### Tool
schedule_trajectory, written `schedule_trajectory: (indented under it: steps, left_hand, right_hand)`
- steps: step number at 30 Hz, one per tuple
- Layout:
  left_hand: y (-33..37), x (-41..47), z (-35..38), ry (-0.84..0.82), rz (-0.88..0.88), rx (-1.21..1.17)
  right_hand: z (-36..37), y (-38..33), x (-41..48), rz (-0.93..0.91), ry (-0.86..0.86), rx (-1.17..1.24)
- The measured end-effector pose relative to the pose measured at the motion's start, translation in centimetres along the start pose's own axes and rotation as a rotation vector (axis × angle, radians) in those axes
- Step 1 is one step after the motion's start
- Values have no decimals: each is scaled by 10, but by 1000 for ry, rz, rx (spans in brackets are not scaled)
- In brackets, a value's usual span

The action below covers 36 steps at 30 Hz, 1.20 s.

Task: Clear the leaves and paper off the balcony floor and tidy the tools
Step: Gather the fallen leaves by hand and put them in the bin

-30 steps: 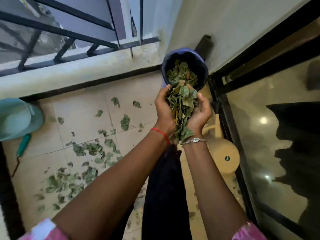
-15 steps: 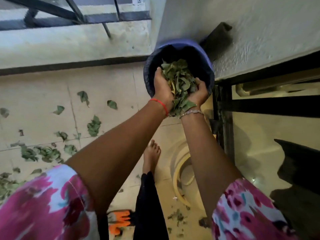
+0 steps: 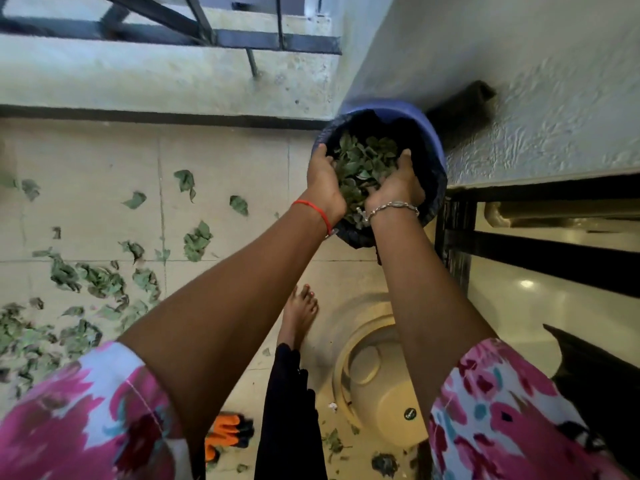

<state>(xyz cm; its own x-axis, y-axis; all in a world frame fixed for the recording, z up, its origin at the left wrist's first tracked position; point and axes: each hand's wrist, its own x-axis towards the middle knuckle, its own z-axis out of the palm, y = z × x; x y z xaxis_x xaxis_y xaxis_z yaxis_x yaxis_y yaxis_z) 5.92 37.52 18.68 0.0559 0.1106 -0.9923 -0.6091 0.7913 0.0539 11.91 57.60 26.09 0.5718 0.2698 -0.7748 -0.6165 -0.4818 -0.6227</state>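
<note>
Crumpled green leaves: one bunch cupped between both my hands, at the mouth of the bin. Left hand and right hand are close together, palms facing, fingers curled in round the bunch. Thin red thread band on my left wrist, silver chain bracelet on my right. Round blue plastic bin with black liner bag sits in the corner against the white textured wall. Scattered green leaves lie on the beige tiled floor to my left, well apart from the bin. My bare foot is just beside a round cream plastic object; can't tell what it is. Orange-and-black gloves lie on the floor near my leg.
</note>
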Motion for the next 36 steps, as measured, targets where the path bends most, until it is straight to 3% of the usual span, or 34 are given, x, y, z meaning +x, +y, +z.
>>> schedule_trajectory:
  steps: [1, 4, 6, 12, 17, 25, 36]
  left_hand:
    - [21, -27, 21, -89, 86, -64]
    - [129, -78, 80, -96, 169, -116]
    - [182, -93, 80, -135, 282, -117]
    - [207, -111, -23, 68, 547, -21]
    - [221, -148, -137, 261, 720, 37]
    - [175, -205, -333, 528, 778, -14]
    - [8, -240, -523, 867, 684, -200]
  right_hand:
    - [2, 1, -5, -45, -15, -39]
    - [13, 13, -28, -173, -104, -207]
    - [21, 29, -50, -302, -184, -404]
    - [39, 83, -126, -731, -717, -1087]
    - [55, 135, -209, -914, -1113, -1501]
    - [30, 266, -353, -1125, -1525, -1988]
    - [-96, 430, -485, -1425, -2044, -2271]
